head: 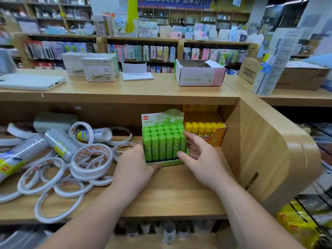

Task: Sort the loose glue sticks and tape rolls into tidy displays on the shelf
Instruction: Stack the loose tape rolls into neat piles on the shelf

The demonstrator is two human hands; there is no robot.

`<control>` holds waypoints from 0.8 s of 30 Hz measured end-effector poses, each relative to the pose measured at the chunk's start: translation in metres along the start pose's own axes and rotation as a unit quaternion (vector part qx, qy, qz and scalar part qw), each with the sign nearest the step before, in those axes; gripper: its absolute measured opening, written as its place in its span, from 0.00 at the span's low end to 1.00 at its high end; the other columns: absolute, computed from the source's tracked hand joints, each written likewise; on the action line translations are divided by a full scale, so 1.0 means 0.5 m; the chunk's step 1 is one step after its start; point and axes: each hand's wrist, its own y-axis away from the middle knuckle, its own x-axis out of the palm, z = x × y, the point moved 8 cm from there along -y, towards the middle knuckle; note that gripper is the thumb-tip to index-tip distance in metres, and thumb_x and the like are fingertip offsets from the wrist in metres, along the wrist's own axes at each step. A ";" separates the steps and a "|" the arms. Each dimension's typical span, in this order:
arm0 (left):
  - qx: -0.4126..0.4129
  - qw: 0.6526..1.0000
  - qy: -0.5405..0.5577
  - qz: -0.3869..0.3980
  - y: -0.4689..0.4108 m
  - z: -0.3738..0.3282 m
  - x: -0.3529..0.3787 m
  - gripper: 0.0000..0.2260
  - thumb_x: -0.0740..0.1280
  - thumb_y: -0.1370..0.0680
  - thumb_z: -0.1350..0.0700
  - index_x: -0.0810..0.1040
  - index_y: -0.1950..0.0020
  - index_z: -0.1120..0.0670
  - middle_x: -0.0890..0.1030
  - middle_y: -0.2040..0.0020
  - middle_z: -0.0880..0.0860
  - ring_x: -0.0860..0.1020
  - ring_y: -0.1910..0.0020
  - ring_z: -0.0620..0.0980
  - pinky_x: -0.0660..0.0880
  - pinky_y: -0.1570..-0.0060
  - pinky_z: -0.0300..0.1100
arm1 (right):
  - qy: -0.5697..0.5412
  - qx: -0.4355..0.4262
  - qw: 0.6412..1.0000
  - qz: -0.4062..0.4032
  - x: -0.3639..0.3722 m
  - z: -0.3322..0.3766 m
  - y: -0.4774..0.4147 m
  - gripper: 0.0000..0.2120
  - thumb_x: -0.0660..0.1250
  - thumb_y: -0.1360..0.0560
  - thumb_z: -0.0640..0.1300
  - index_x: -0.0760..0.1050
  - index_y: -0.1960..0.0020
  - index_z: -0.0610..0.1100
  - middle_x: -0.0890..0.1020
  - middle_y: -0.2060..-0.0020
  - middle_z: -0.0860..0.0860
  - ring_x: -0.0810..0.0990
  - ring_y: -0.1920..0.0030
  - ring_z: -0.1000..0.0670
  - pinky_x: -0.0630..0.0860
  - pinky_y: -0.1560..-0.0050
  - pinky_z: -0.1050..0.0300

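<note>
A green display box full of upright green glue sticks stands on the wooden shelf. My left hand holds the box's left front corner, thumb along its front edge. My right hand grips the box's right side, thumb at the front corner and fingers on the rightmost sticks. Behind it to the right stands a yellow box of yellow glue sticks. Several loose white tape rolls and clear wrapped tape packs lie heaped on the shelf's left half.
The counter top above carries white boxes, an opened white-and-pink carton, a white tablet and a wrapped tape stack. A wooden side panel closes the shelf at the right. Store shelving fills the background.
</note>
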 end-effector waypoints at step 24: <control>-0.031 0.976 -0.208 0.061 -0.131 0.012 0.020 0.25 0.68 0.29 0.30 0.78 0.48 0.51 0.80 0.47 0.51 0.73 0.40 0.55 0.73 0.47 0.48 | 0.165 0.014 0.986 0.020 0.025 -0.053 -0.025 0.18 0.67 0.20 0.52 0.77 0.31 0.50 0.75 0.31 0.55 0.66 0.27 0.51 0.54 0.26 0.59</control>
